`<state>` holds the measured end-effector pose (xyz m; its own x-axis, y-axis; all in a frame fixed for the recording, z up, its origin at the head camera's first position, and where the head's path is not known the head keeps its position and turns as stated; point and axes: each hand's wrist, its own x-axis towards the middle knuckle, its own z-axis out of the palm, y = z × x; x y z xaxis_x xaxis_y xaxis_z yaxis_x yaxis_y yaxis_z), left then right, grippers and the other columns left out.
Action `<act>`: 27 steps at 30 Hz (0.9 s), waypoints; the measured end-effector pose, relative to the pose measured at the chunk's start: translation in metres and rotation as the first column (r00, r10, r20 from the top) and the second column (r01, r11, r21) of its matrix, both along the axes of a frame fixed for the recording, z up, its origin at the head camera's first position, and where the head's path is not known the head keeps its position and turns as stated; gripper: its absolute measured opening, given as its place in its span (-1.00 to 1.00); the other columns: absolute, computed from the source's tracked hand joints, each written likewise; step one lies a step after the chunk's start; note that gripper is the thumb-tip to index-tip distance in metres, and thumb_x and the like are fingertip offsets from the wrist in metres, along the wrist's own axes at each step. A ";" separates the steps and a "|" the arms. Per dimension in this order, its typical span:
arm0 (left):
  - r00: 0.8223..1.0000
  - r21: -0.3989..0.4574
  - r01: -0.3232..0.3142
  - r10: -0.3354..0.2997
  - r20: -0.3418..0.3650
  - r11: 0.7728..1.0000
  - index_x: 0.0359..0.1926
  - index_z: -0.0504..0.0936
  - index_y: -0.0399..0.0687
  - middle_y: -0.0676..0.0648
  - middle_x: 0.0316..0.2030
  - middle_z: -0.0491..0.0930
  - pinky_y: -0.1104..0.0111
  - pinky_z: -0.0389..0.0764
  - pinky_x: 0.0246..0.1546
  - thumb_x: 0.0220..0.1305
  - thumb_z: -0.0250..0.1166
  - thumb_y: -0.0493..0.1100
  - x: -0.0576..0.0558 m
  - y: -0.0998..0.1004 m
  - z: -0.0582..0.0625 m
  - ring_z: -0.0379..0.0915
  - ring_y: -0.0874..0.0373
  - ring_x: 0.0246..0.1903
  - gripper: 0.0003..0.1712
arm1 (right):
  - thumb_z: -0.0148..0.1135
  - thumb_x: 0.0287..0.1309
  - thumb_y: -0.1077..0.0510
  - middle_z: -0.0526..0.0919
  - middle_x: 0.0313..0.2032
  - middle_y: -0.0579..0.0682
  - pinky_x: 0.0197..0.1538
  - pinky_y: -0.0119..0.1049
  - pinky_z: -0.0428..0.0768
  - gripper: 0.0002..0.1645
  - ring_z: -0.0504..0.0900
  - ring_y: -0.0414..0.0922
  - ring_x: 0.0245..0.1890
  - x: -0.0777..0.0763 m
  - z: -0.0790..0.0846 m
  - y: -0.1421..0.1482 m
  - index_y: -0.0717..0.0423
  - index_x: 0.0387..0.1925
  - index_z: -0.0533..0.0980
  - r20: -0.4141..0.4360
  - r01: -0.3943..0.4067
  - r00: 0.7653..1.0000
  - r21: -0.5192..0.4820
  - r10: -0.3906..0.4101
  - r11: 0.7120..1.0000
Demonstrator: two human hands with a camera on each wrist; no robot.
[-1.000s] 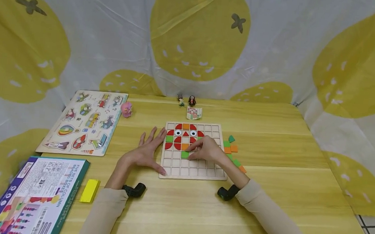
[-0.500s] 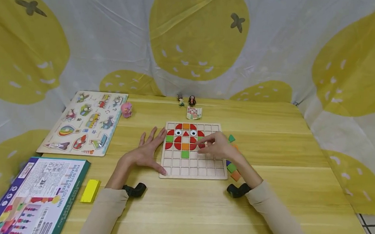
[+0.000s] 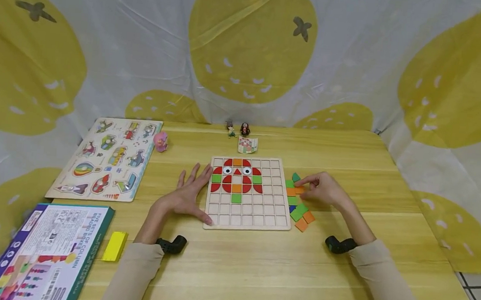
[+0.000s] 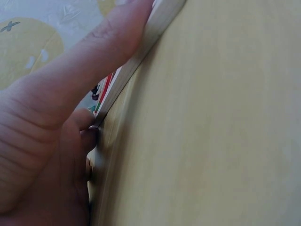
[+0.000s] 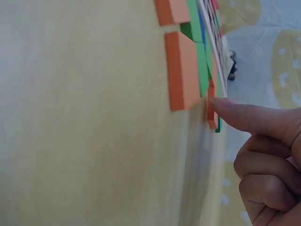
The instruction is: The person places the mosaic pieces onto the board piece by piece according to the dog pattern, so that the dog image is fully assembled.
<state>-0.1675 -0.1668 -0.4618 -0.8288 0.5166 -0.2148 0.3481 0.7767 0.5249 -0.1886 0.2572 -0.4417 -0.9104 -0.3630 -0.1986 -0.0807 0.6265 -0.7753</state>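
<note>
In the head view, my left hand (image 3: 186,196) rests at the left edge of the wooden grid board (image 3: 265,210), fingers spread and thumb at the near corner. Its thumb (image 4: 108,42) touches the board's rim in the left wrist view. Red, orange, green and eye-printed tiles form a face-like pattern on the board, with a green square (image 3: 236,198) below it. Right of the board, my right hand (image 3: 325,188) pinches an orange square tile (image 5: 212,113) between thumb and index finger. The index fingertip is hidden in the right wrist view.
Loose green tiles (image 3: 299,211), orange tiles and a blue piece lie along the board's right side. Behind the board are a small pattern card (image 3: 247,145) and two figurines (image 3: 245,128). A peg puzzle (image 3: 106,158), pink toy (image 3: 161,141), box (image 3: 52,248) and yellow block (image 3: 114,246) stand left.
My right hand has moved right, off the board to the loose tiles, uncovering the pattern's right side. The left hand has stayed at the board's edge.
</note>
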 end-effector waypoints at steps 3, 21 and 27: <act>1.000 0.002 0.000 0.000 -0.001 1.000 0.54 -0.34 -0.01 -0.06 0.55 -0.43 -0.22 -0.56 0.39 -0.43 0.55 0.42 0.000 0.001 -0.001 -0.70 -0.17 0.51 0.68 | 0.47 -0.07 0.26 0.10 -0.74 -0.16 -0.49 -0.42 0.19 -0.64 0.04 -0.25 -0.67 -0.003 -0.001 0.002 0.17 -0.13 0.68 -0.007 0.033 0.999 0.016 -0.033 0.999; 1.000 0.003 -0.010 0.010 0.005 1.000 0.54 -0.32 -0.02 -0.05 0.56 -0.42 -0.21 -0.57 0.40 -0.42 0.57 0.39 0.001 0.001 0.000 -0.69 -0.17 0.51 0.68 | 0.52 -0.08 0.07 0.71 -0.32 -0.01 -0.36 -0.35 0.24 -0.68 0.32 -0.18 -0.47 -0.039 -0.005 -0.014 0.14 -0.25 0.72 0.092 0.195 0.976 0.037 -0.198 0.980; 1.000 0.003 -0.011 0.011 0.001 1.000 0.54 -0.33 0.00 -0.04 0.56 -0.40 -0.21 -0.57 0.40 -0.43 0.57 0.40 0.001 0.001 0.001 -0.68 -0.17 0.51 0.68 | 0.55 -0.13 0.09 0.61 -0.46 -0.09 -0.42 -0.36 0.25 -0.59 0.19 -0.24 -0.63 -0.043 -0.003 -0.011 0.16 -0.19 0.68 0.126 0.202 0.971 0.026 -0.203 0.979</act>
<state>-0.1663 -0.1653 -0.4610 -0.8343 0.5081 -0.2141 0.3392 0.7790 0.5273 -0.2321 0.2463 -0.4444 -0.9316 -0.1704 -0.3211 0.1476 0.6300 -0.7625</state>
